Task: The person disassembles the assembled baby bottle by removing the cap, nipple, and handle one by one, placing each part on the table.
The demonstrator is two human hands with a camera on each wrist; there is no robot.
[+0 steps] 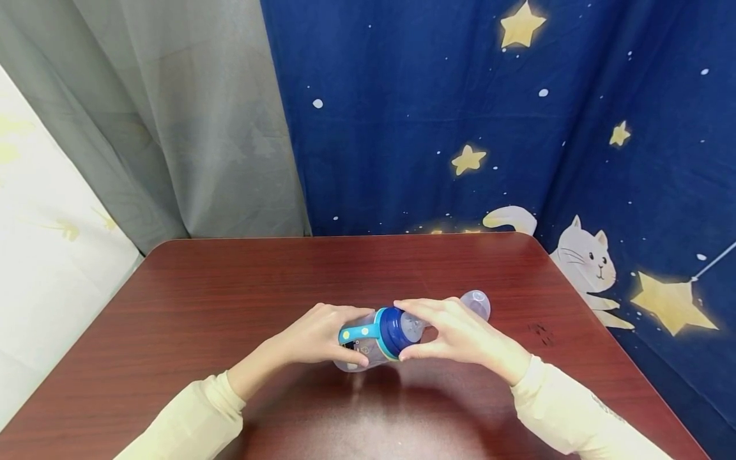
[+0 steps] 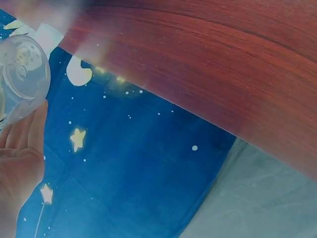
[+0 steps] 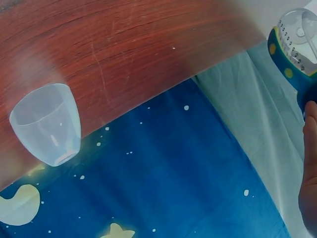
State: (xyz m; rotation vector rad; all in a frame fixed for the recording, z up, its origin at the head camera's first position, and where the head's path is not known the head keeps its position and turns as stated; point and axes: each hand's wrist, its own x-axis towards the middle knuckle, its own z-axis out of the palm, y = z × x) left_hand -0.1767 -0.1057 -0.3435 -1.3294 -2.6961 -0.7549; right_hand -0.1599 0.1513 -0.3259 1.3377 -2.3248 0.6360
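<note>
A clear baby bottle (image 1: 372,348) lies tilted between both hands, its teal handle (image 1: 359,333) on the near side and its blue collar ring (image 1: 393,331) toward the right. My left hand (image 1: 319,333) grips the bottle's body, thumb in front and fingers behind. At the other end, the right hand (image 1: 462,331) holds the blue collar between thumb and fingers, around the see-through teat (image 1: 411,326). In the left wrist view the bottle's rounded base (image 2: 25,74) rests against the left fingers. A translucent cap (image 3: 47,124) stands on the table just beyond the right hand.
The dark red wooden table (image 1: 247,275) has a rounded far edge, with grey and starry blue curtains (image 1: 402,128) hanging behind it. Small dark marks (image 1: 540,332) show on the tabletop at right. A white cloth (image 1: 52,223) hangs at left.
</note>
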